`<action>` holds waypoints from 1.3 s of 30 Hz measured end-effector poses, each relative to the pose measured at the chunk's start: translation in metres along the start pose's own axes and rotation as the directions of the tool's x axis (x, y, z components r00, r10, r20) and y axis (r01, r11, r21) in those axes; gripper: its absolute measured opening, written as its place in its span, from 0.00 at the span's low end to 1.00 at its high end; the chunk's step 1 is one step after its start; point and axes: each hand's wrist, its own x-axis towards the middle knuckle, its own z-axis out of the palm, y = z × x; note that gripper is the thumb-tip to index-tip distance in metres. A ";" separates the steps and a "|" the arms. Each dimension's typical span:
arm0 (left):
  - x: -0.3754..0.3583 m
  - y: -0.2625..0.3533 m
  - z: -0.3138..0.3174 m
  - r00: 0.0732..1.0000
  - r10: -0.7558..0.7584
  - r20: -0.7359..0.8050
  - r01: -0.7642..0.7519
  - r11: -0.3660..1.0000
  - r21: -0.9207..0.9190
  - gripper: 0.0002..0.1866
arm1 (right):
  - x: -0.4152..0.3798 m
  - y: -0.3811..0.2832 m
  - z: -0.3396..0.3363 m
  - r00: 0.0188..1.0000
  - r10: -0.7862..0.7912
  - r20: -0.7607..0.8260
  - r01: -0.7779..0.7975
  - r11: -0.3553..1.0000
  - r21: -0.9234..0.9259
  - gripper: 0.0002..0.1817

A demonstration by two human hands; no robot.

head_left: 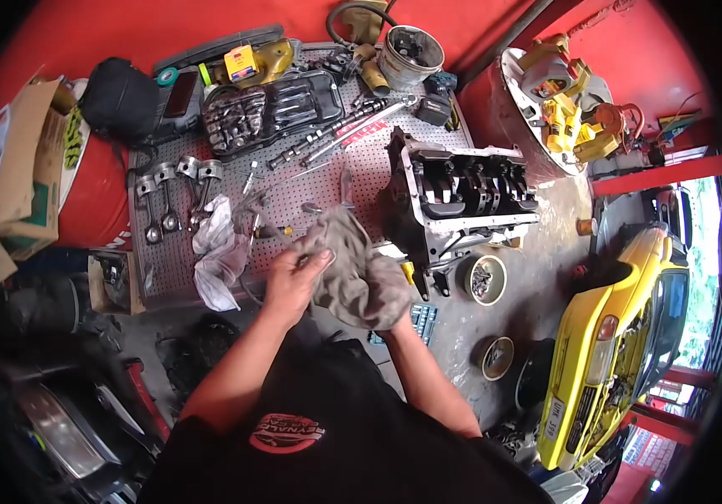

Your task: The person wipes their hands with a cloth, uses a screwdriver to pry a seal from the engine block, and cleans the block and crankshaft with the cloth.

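A grey, stained rag (pixel 340 273) hangs between my hands in front of the perforated metal table (pixel 294 189). My left hand (pixel 292 281) grips the rag's left side, thumb on top. The cloth covers most of my right hand (pixel 396 324), which holds the rag from the right; its fingers are hidden. Just right of the rag stands an engine block (pixel 462 189) with its crankshaft side showing. Beyond the rag, small metal parts and tools lie on the table. A whitish cloth (pixel 220 256) droops over the near edge, left of my left hand.
Several pistons with connecting rods (pixel 172 193), an oil pan (pixel 302 105), camshafts (pixel 319 139) and a bucket (pixel 411 57) occupy the table. A bowl of small parts (pixel 485 280) and another bowl (pixel 496 357) sit lower right. A yellow car (pixel 604 353) stands at right, hood raised.
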 end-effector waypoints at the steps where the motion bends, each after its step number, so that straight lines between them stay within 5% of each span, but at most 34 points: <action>1: 0.013 0.002 0.000 1.000 0.001 0.006 -0.002 0.989 0.146 0.13 | 0.021 -0.006 0.009 1.000 0.008 -0.016 -0.006 0.995 0.097 0.18; 2: 0.025 -0.003 0.003 0.991 0.085 0.108 -0.112 0.954 0.278 0.15 | 0.042 -0.011 0.019 0.999 0.015 -0.033 -0.009 0.981 0.193 0.20; 5: 0.066 0.016 0.010 0.983 0.127 0.132 -0.167 0.916 0.365 0.13 | 0.047 -0.028 0.054 0.926 0.367 0.090 -0.378 0.890 0.256 0.26; 7: 0.100 -0.005 0.007 1.000 -0.024 -0.018 0.028 0.972 0.231 0.09 | 0.048 -0.030 0.049 0.864 0.327 0.383 -0.374 0.926 0.051 0.28; 9: 0.139 -0.021 0.001 0.996 -0.046 -0.076 0.067 0.952 0.300 0.07 | 0.056 -0.033 0.036 0.702 0.295 0.648 -0.290 0.950 -0.118 0.31; 10: 0.158 -0.018 0.000 0.993 -0.031 -0.118 0.065 0.953 0.296 0.07 | 0.068 -0.043 0.019 0.810 0.298 0.504 -0.308 0.949 -0.067 0.25; 13: 0.210 -0.001 0.005 0.981 -0.012 -0.193 0.066 0.959 0.276 0.08 | 0.084 -0.046 -0.027 0.755 0.324 0.570 -0.406 0.914 0.019 0.21; 15: 0.232 0.025 0.031 0.991 0.067 -0.115 -0.041 0.975 0.217 0.09 | 0.075 -0.029 -0.040 0.728 0.500 0.469 -0.593 0.802 0.067 0.17; 17: 0.249 0.032 0.058 0.989 0.145 -0.018 -0.126 0.911 0.392 0.11 | 0.074 -0.006 -0.059 0.679 0.629 0.379 -0.705 0.703 0.097 0.18; 21: 0.266 0.016 0.114 0.993 -0.035 0.117 -0.003 0.951 0.309 0.19 | 0.115 0.072 -0.089 0.705 0.706 0.067 -0.704 0.685 0.188 0.12; 23: 0.271 -0.007 0.127 0.987 0.052 0.153 -0.134 0.791 0.597 0.23 | 0.142 0.120 -0.091 0.728 0.680 -0.081 -0.662 0.729 0.170 0.10; 29: 0.261 -0.006 0.149 0.998 0.001 0.061 -0.038 0.797 0.603 0.19 | 0.211 0.262 -0.051 0.829 0.558 -0.038 -0.558 0.830 0.010 0.10; 31: 0.263 -0.013 0.155 0.997 0.083 0.006 -0.072 0.819 0.569 0.18 | 0.213 0.291 -0.019 0.803 0.591 0.073 -0.594 0.804 0.029 0.12; 33: 0.271 -0.023 0.158 0.979 0.197 -0.047 -0.143 0.838 0.527 0.17 | 0.220 0.290 -0.008 0.659 0.717 0.230 -0.689 0.697 -0.200 0.19; 35: 0.289 -0.026 0.158 0.959 0.267 -0.095 -0.181 0.834 0.521 0.16 | 0.224 0.286 -0.011 0.635 0.738 0.228 -0.725 0.672 -0.154 0.21; 37: 0.286 -0.019 0.147 0.972 0.054 -0.231 0.052 0.901 0.430 0.14 | 0.221 0.290 -0.012 0.646 0.729 0.224 -0.719 0.680 -0.140 0.21; 39: 0.288 -0.027 0.107 0.875 0.365 -0.318 -0.124 0.805 0.581 0.14 | 0.224 0.290 -0.015 0.623 0.744 0.242 -0.743 0.659 -0.114 0.22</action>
